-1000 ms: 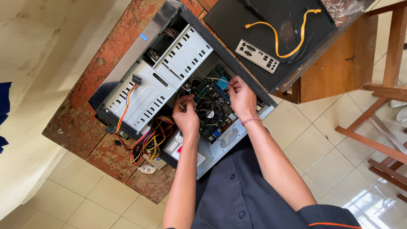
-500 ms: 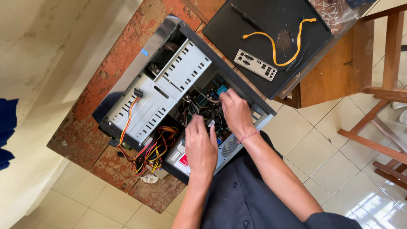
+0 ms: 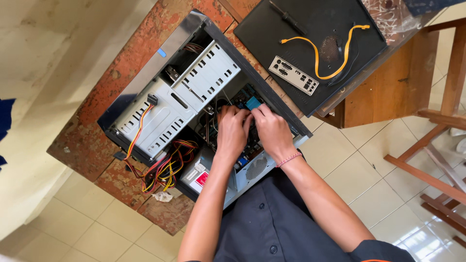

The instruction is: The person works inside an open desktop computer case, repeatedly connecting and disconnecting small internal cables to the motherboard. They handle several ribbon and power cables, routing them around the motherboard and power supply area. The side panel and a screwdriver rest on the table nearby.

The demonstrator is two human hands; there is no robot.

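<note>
My left hand (image 3: 232, 132) and right hand (image 3: 272, 130) are both down inside the open computer case (image 3: 204, 29), side by side and nearly touching, over the motherboard (image 3: 242, 99). The fingers of both are curled downward onto the board just beside a small blue heatsink (image 3: 253, 103). Whether either grip is closed on a part I cannot tell; the fingertips are hidden against the components. A pink cord bracelet (image 3: 288, 158) sits on my right wrist.

The case lies on its side on a worn red-brown tabletop (image 3: 141, 53), open face up. To the left of my hands is the perforated grey drive cage (image 3: 189, 94). Below it, a bundle of red, yellow and black wires (image 3: 162, 167) runs out of the power supply (image 3: 199, 175) at the case's near corner. A round fan grille (image 3: 256, 167) shows in the rear wall of the case, just under my right wrist.

Well apart from my hands, the removed black side panel (image 3: 272, 24) lies on the tabletop. On it rest a silver port plate (image 3: 294, 75), a yellow flat cable (image 3: 323, 68) and a dark screwdriver (image 3: 288, 16). Wooden chair frames (image 3: 437, 145) stand on the tiled floor (image 3: 359, 165) to the right.
</note>
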